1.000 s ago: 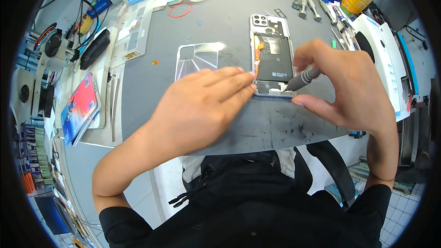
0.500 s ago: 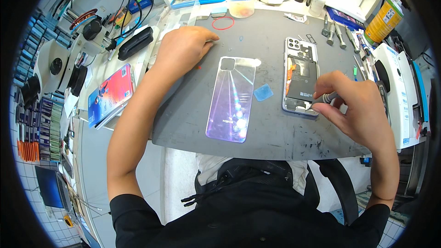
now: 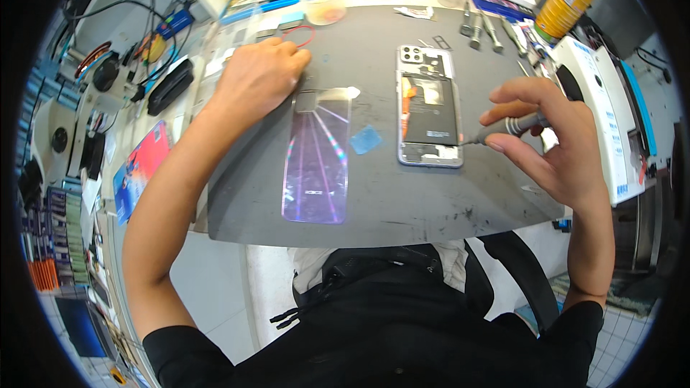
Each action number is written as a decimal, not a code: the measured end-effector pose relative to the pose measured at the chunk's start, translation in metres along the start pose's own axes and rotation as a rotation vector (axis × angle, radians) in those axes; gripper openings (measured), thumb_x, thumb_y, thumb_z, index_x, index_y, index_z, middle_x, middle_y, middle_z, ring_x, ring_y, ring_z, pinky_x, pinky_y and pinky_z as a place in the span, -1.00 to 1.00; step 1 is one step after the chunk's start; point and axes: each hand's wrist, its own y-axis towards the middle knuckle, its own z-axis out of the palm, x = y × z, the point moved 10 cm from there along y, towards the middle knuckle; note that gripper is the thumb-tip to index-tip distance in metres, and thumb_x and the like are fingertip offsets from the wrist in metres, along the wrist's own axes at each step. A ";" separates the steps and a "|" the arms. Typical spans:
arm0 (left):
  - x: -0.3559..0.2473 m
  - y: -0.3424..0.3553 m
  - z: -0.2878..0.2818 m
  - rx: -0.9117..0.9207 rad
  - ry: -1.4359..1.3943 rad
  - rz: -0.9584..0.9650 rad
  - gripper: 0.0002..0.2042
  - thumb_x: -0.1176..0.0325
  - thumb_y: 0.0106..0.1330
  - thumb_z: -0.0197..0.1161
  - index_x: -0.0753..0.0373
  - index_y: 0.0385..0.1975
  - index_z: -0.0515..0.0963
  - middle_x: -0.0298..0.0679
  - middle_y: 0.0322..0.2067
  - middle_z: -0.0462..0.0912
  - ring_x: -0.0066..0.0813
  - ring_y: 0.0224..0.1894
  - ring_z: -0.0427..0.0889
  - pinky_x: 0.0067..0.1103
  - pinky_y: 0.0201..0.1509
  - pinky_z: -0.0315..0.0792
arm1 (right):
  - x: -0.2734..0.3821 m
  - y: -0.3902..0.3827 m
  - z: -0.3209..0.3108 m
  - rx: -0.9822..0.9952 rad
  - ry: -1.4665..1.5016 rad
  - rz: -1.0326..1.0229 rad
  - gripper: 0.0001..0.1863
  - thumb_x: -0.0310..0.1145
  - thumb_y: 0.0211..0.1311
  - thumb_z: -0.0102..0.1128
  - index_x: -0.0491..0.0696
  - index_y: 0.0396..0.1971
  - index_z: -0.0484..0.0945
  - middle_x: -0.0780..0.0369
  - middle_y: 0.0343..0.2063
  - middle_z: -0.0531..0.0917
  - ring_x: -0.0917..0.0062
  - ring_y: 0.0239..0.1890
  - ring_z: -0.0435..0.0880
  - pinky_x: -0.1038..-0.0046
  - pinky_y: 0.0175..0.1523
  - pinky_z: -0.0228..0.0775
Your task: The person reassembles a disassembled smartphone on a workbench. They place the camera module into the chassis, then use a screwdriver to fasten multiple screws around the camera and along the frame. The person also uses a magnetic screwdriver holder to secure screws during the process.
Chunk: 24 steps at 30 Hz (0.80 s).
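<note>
An opened phone (image 3: 431,154) lies on the grey mat with its back off, showing a black battery (image 3: 442,111) and an orange strip. In my right hand (image 3: 564,136) is a grey screwdriver (image 3: 507,127), held between thumb and fingers. It slants down to the left, its tip at the phone's lower right edge; whether it touches is unclear. My left hand (image 3: 262,75) rests on the mat's far left part with curled fingers; anything inside them is hidden. Below it lies a shiny purple phone back cover (image 3: 316,165). A small blue pad (image 3: 366,140) sits between cover and phone.
Several screwdrivers (image 3: 491,34) lie at the far right, with a yellow spray can (image 3: 568,3) behind. A card-tray-like frame (image 3: 440,42) is beyond the phone. Plastic tubs (image 3: 323,4) line the back. A white box-like device (image 3: 600,115) borders the right side.
The whole scene has shifted left as the view moved. My right hand and screwdriver have drawn back from the phone's lower part to its right edge. My left fingers are more curled.
</note>
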 end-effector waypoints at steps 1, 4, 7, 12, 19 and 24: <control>0.000 0.003 -0.004 0.001 -0.008 -0.015 -0.93 0.38 0.24 0.20 0.19 -0.39 0.48 -0.23 -0.41 0.58 -0.19 -0.23 0.64 -0.29 -0.25 0.53 | -0.001 0.000 -0.002 -0.005 -0.020 -0.014 -0.57 -0.44 0.12 0.48 -0.04 -0.01 0.53 0.26 -0.32 0.79 0.55 -0.33 0.78 0.63 -0.37 0.42; 0.005 0.006 -0.001 0.009 -0.064 -0.067 -0.90 0.40 0.23 0.23 0.21 -0.36 0.45 -0.20 -0.40 0.57 -0.15 -0.21 0.63 -0.28 -0.20 0.51 | -0.005 -0.003 -0.008 -0.016 -0.034 -0.013 -0.56 -0.44 0.13 0.46 -0.04 0.00 0.51 0.26 -0.35 0.80 0.59 -0.32 0.78 0.64 -0.39 0.37; 0.017 0.002 0.001 0.046 -0.115 -0.117 -0.91 0.40 0.26 0.26 0.20 -0.31 0.51 -0.20 -0.36 0.62 -0.15 -0.20 0.64 -0.31 -0.15 0.50 | -0.010 -0.004 -0.008 -0.024 -0.028 -0.001 -0.56 -0.45 0.12 0.47 -0.03 0.01 0.51 0.26 -0.35 0.80 0.58 -0.31 0.78 0.64 -0.39 0.39; 0.035 0.007 0.005 0.108 -0.255 -0.223 -0.89 0.35 0.28 0.31 0.17 -0.26 0.65 -0.21 -0.28 0.75 -0.17 -0.22 0.71 -0.34 -0.17 0.53 | -0.018 -0.009 -0.014 -0.083 -0.024 0.008 -0.59 -0.46 0.11 0.50 0.00 -0.04 0.56 0.32 -0.29 0.77 0.55 -0.38 0.77 0.60 -0.36 0.53; 0.030 0.022 0.000 -0.051 -0.245 -0.150 -0.84 0.30 0.26 0.36 0.09 -0.19 0.75 -0.30 -0.24 0.77 -0.27 -0.23 0.73 -0.41 -0.16 0.57 | -0.031 -0.013 -0.013 -0.087 0.001 0.064 -0.56 -0.47 0.08 0.50 0.02 -0.03 0.54 0.32 -0.36 0.79 0.60 -0.40 0.77 0.62 -0.40 0.36; 0.006 0.037 -0.001 -0.121 -0.211 -0.030 -0.87 0.32 0.22 0.37 0.07 -0.26 0.77 -0.41 -0.27 0.77 -0.35 -0.23 0.72 -0.47 -0.23 0.57 | -0.034 -0.016 -0.013 -0.098 -0.002 0.067 -0.57 -0.46 0.08 0.50 0.03 -0.04 0.54 0.31 -0.38 0.79 0.61 -0.42 0.76 0.61 -0.41 0.33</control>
